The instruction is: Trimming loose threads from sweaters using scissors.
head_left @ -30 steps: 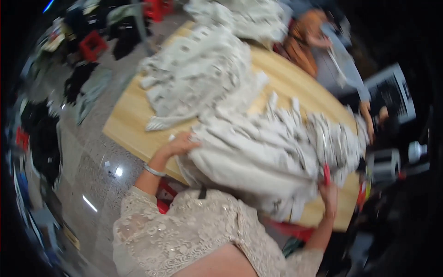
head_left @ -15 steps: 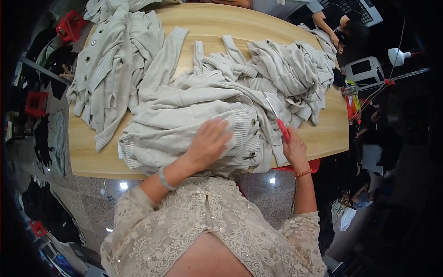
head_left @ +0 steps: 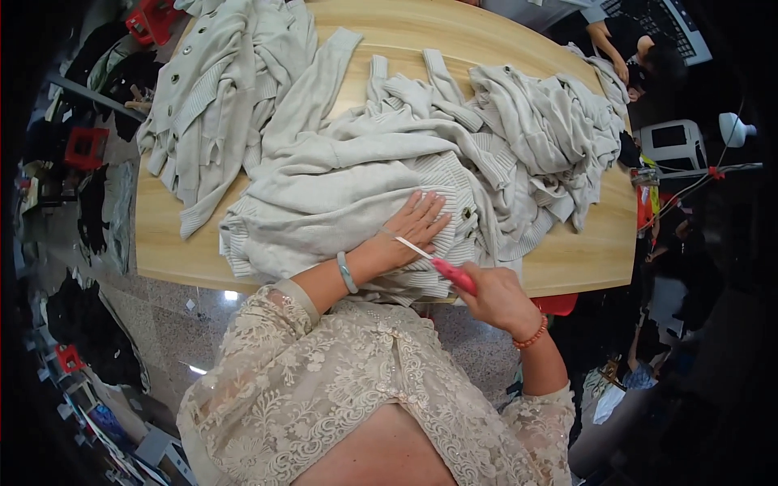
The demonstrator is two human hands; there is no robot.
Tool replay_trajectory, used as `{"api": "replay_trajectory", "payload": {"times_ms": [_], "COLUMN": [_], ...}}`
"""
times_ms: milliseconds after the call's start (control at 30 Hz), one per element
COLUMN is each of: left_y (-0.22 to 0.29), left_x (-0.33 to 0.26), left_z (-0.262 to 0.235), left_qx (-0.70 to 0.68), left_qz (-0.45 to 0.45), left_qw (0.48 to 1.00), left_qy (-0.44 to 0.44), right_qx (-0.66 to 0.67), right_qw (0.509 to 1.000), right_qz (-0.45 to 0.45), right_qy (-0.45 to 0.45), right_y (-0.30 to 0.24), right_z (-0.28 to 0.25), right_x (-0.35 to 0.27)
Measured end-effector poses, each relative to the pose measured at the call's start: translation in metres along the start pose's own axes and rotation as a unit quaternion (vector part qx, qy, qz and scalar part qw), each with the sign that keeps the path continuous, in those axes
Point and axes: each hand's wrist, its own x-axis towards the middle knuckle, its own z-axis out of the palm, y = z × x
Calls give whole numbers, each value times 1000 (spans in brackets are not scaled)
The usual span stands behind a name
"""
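A pale wooden table [head_left: 600, 259] carries 2 knit heaps: a buttoned heap [head_left: 235, 97] toward 10 o'clock, a crumpled heap [head_left: 559, 130] toward 2, perhaps leaving the near side free. There, toward 6, lies a pale knit garment [head_left: 332, 202], within easy reach. The left hand [head_left: 409, 227] spreads palm-down on it, likely steadying loose fabric. The right hand [head_left: 501, 301] curls around a red-handled tool [head_left: 454, 275], its shaft aimed toward 10, seemingly for control.
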Motion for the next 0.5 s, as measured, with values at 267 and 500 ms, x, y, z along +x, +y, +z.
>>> {"api": "replay_trajectory", "payload": {"times_ms": [267, 500], "left_y": [-5, 0], "left_x": [-15, -25], "left_z": [6, 2], "left_qx": [14, -19], "left_qz": [12, -3], "left_qw": [999, 998], "left_qy": [45, 62], "right_qx": [-61, -115], "right_qw": [998, 977], "right_qz": [2, 177], "right_qy": [1, 23], "right_y": [-16, 15], "right_z": [-3, -6], "right_x": [23, -41]}}
